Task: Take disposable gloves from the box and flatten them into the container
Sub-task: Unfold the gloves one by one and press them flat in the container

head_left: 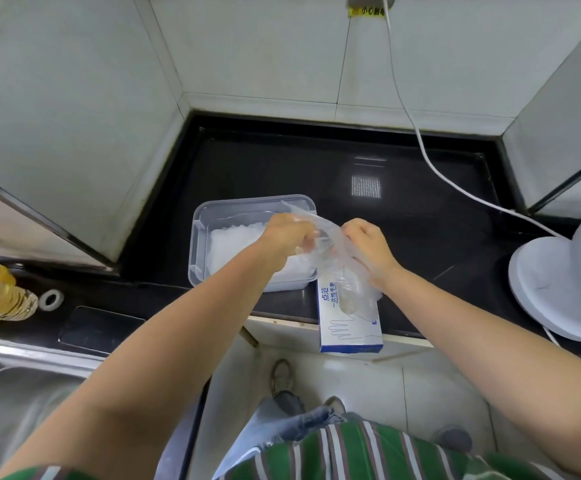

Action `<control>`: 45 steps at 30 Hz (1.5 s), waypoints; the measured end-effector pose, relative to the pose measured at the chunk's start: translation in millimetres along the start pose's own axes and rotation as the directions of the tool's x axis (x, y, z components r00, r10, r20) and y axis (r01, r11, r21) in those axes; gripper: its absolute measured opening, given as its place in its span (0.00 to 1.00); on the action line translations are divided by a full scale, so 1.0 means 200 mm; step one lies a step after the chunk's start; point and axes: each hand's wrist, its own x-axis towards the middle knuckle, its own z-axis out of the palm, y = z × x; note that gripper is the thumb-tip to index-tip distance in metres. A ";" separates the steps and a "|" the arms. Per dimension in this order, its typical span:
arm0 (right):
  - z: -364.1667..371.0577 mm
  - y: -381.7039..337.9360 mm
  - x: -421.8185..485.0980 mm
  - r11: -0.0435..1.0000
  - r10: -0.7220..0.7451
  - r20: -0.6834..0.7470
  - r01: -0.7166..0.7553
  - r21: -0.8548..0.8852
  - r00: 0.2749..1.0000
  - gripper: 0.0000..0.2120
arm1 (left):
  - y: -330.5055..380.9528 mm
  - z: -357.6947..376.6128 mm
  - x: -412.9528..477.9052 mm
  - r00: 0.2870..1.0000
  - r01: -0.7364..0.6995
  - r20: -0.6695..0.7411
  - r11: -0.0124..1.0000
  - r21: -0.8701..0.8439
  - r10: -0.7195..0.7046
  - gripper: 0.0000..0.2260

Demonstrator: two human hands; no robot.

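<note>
Pinching crinkly glove (330, 244) — clear film

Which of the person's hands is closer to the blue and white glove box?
Right. The right hand is just above the far end of the glove box; the left hand is farther off, over the right side of the container. Both grip a glove.

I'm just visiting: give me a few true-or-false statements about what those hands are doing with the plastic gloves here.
1. The left hand and right hand both grip one clear glove. True.
2. The container is empty. False: it already holds a pile of gloves.
3. The box lies to the right of the container. True.
4. The box is red. False: it is white and blue.
</note>
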 end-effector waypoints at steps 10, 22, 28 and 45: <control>0.12 -0.15 0.12 0.986 0.146 0.148 -0.156 0.057 0.978 0.24 | -0.09 -0.22 0.15 0.896 -0.108 -0.370 0.929 0.354 0.245 0.12; 0.59 -0.40 0.06 0.902 -0.305 0.416 0.400 -0.163 0.857 0.14 | -0.30 -0.46 0.29 0.905 0.031 -0.313 0.688 0.725 0.288 0.10; 0.64 -0.08 0.32 0.745 0.361 0.384 -0.016 -0.667 0.850 0.24 | -0.37 -0.47 0.33 0.936 -0.029 -0.194 0.616 0.787 0.292 0.16; 0.65 0.04 0.36 0.456 0.474 0.266 0.024 -0.890 0.840 0.28 | -0.28 -0.34 0.36 0.891 -0.408 0.309 0.291 0.865 0.332 0.18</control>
